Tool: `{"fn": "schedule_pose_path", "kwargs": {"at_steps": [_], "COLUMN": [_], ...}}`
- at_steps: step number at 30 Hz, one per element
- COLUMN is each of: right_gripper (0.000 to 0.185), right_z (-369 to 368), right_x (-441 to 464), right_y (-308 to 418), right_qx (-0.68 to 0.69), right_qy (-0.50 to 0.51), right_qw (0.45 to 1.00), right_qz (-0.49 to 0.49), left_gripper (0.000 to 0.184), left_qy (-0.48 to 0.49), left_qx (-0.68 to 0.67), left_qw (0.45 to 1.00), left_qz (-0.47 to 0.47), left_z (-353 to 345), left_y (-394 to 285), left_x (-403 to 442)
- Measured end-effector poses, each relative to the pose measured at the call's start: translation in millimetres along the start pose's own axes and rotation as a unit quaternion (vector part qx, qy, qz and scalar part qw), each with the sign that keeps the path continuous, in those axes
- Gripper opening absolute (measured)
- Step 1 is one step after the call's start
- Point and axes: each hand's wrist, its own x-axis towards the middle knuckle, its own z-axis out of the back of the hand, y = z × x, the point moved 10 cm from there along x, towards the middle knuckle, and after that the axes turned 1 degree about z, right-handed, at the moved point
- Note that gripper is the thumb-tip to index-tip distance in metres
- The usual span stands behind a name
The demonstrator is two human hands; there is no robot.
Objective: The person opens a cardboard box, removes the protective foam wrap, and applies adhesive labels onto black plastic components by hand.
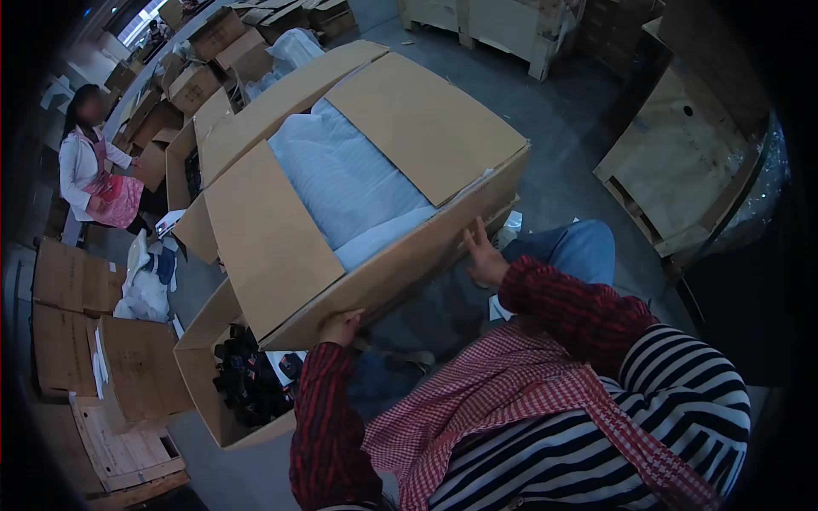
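A large cardboard box (426, 115) fills the middle of the view, tilted. Its two top flaps lie folded in, and white foam wrapping (345, 175) shows in the gap between them. My left hand (341, 327) is closed on the near lower edge of this box, its fingertips partly hidden. My right hand (487, 257) rests against the box's near side with its fingers spread and stretched out. Below the box's left corner stands an open carton (200, 370) holding several black items (247, 379), too jumbled to name.
A person (98, 166) in a pink apron stands at the left beside piled cartons (192, 85). Stacked boxes (141, 366) and a wooden pallet (128, 447) lie at lower left. Wooden crates (494, 25) stand at the back, and a plywood piece (682, 153) is at the right.
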Motion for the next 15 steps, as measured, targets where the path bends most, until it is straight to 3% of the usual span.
{"fn": "schedule_pose_path", "kwargs": {"at_steps": [1, 3, 5, 7, 9, 10, 15], "right_gripper": [0.088, 0.078, 0.070, 0.049, 0.042, 0.035, 0.029], "right_z": [-1, 8, 42, 50, 87, 114, 176], "right_x": [17, 32, 53, 39, 31, 29, -7], "right_y": [-9, -5, 4, -7, -5, 13, 103], "right_qx": [-0.003, -0.013, -0.034, -0.059, -0.048, -0.038, 0.089], "right_qy": [-0.042, 0.010, 0.051, 0.214, 0.166, 0.115, 0.065], "right_qw": [0.998, 1.000, 0.998, 0.975, 0.985, 0.991, 0.982], "right_qz": [0.040, 0.025, 0.024, 0.008, 0.031, 0.057, 0.154], "left_gripper": [0.039, 0.033, 0.032, 0.030, 0.029, 0.029, 0.029], "left_qy": [0.005, -0.197, -0.201, -0.194, -0.098, -0.108, -0.195], "left_qx": [0.000, -0.023, -0.078, -0.128, -0.037, -0.038, -0.068], "left_qw": [1.000, 0.979, 0.976, 0.972, 0.994, 0.993, 0.978], "left_qz": [0.002, 0.047, 0.013, -0.019, 0.012, 0.007, -0.006], "left_z": [-10, 13, -1, 3, 31, 47, 111], "left_y": [-3, -2, 19, 24, 10, 15, 32], "left_x": [2, -7, 6, -3, -35, -44, -90]}}
